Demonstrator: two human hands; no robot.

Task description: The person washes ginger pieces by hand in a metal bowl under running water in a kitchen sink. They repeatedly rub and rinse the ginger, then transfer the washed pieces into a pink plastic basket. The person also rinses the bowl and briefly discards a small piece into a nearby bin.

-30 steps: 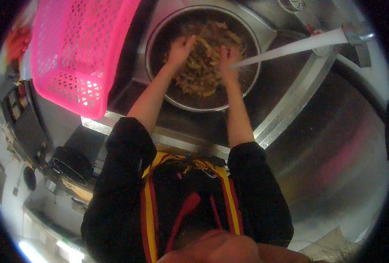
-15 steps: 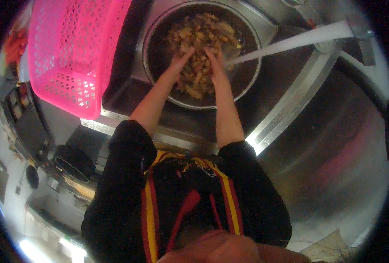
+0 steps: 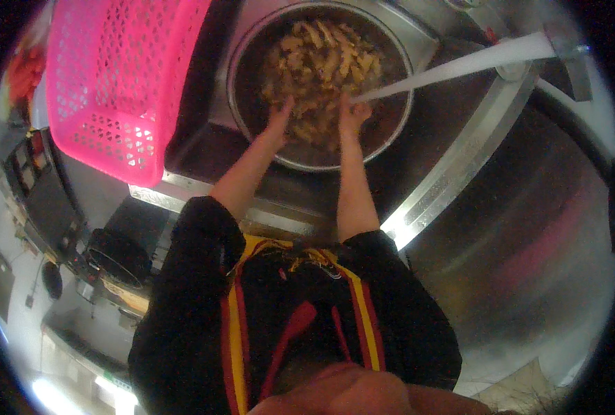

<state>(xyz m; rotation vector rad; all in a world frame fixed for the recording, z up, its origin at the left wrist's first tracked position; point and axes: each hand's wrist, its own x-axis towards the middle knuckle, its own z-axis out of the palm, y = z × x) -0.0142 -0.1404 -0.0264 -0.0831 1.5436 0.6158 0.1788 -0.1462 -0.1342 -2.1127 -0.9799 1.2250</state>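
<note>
A large round metal basin (image 3: 234, 104) holds water and a heap of yellowish-brown food pieces (image 3: 324, 52) whose kind I cannot make out. My left hand (image 3: 278, 123) dips into the near left side of the heap, thumb raised and apart, its other fingers partly under water. Inside the near right part, my right hand (image 3: 352, 117) has its fingers apart among the pieces. Neither hand grips anything that I can see. A white stream of water (image 3: 459, 68) pours from the right and lands by my right hand.
The basin stands in a dark metal sink with a steel rim (image 3: 453, 183). At the left, a pink perforated plastic basket (image 3: 106, 90) rises beside the basin. A black round pan (image 3: 117, 256) is farther down on the left. The tap (image 3: 570, 52) is at the upper right.
Both hands have drawn back toward me from the middle of the heap and moved a little farther apart. The pieces have spread and shifted toward the basin's far side.
</note>
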